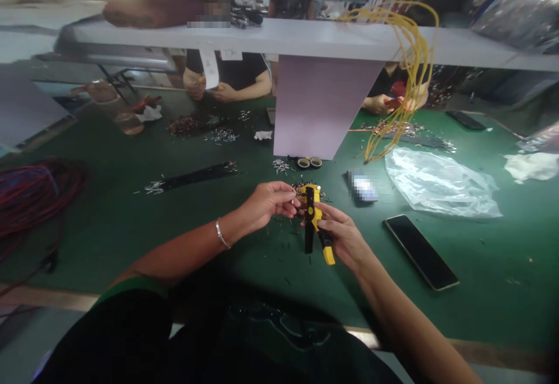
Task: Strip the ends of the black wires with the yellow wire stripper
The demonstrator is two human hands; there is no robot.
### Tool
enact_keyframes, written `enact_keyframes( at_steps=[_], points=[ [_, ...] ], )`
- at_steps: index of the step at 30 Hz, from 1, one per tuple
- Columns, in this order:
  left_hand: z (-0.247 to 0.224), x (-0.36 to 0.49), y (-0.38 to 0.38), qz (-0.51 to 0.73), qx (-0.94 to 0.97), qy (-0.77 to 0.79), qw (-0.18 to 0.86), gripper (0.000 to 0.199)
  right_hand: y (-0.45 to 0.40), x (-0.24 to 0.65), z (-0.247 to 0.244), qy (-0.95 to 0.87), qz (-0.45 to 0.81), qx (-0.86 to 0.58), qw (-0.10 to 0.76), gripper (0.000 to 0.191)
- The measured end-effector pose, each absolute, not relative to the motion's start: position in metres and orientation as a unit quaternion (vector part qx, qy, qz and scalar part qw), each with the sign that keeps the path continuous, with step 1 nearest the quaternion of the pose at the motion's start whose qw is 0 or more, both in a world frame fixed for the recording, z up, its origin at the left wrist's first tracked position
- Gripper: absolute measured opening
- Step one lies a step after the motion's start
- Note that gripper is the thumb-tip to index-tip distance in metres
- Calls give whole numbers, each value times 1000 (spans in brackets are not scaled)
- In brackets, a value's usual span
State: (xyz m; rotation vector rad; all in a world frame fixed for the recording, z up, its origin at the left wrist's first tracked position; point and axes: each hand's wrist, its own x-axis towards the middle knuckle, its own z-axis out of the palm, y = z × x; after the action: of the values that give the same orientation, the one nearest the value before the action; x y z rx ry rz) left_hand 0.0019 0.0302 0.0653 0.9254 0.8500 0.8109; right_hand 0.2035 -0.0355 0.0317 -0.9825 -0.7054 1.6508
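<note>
My right hand (347, 235) is wrapped around a yellow and black wire crimping tool (313, 215), its handles pointing down toward me. To the left of the tool's head, my left hand (268, 204) is closed in a pinch. Whatever sits between its fingertips is too small to make out. Behind both hands lies a heap of small metal terminals (297, 187), partly hidden by the tool. A bundle of black wires (196, 178) rests to the left, its ends bare or tipped with metal. Further back is a small pile of silvery terminals (282, 166).
Two tape rolls (309, 163) stand by the lilac divider panel (323, 104). On the right are a phone (421, 252), a clear plastic bag (441, 183) and a small box (362, 187). Yellow wires (417, 63) hang over the shelf (244, 37). Red wire coils (35, 197) lie left. People work opposite.
</note>
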Motion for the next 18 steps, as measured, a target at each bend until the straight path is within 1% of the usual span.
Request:
enact_keyframes(
  at_steps=[4, 7, 12, 18],
  points=[
    [64, -14, 32, 367, 390, 401, 743, 16, -35, 204, 34, -303, 675, -389, 549, 59],
    [60, -17, 30, 374, 387, 398, 743, 20, -36, 205, 36, -308, 673, -391, 548, 67],
    [55, -15, 31, 403, 394, 392, 727, 32, -39, 204, 44, -314, 662, -401, 549, 66],
    [53, -14, 34, 401, 423, 398, 708, 30, -39, 201, 49, -324, 663, -415, 533, 62]
  ],
)
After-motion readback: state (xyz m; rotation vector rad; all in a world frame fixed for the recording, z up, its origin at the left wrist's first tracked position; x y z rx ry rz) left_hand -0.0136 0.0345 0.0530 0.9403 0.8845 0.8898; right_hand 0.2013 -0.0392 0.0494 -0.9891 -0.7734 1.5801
